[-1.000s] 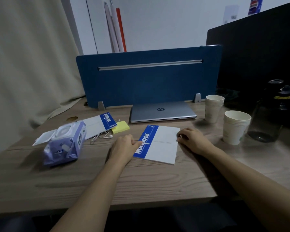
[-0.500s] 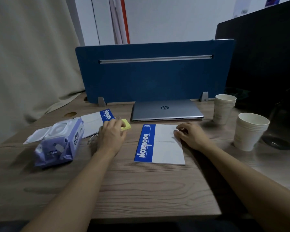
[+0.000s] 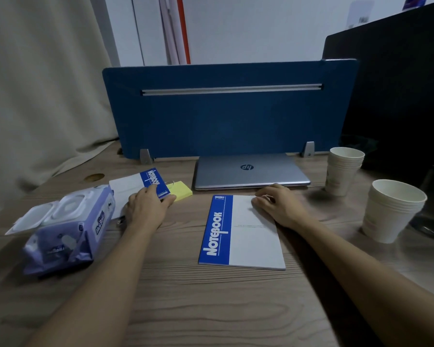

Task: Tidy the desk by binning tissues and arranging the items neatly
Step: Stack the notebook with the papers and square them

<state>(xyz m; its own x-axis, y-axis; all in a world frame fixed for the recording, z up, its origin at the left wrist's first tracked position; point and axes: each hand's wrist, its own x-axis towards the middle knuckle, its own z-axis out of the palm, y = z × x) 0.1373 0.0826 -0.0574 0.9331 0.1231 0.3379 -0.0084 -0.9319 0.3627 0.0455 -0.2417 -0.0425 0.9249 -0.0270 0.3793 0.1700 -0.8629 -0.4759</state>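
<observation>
**Desk inventory: two notebooks, wipes, cups, laptop**

Wooden surface, grain running crosswise.

- Near notebook, blue spine band, white cover: lies flat at the centre, just in front of the closed silver laptop.
- Right hand: rests palm down on the near notebook's far right corner, fingers loosely bent and pressing the cover; nothing gripped.
- Far notebook, same design: lies slantwise at the left, between the wipes pack and the sticky notes.
- Left hand: on the far notebook's near end, fingers curled over its blue band, thumb at the edge beside the sticky notes; whether it actually pinches the cover cannot be told.
- Yellow sticky notes: touching the far notebook's right side.
- Purple wipes pack: left, lid flipped open.
- Two stacks of paper cups: one beside the laptop, one nearer, at the right.
- Blue divider panel: upright behind the laptop.
</observation>
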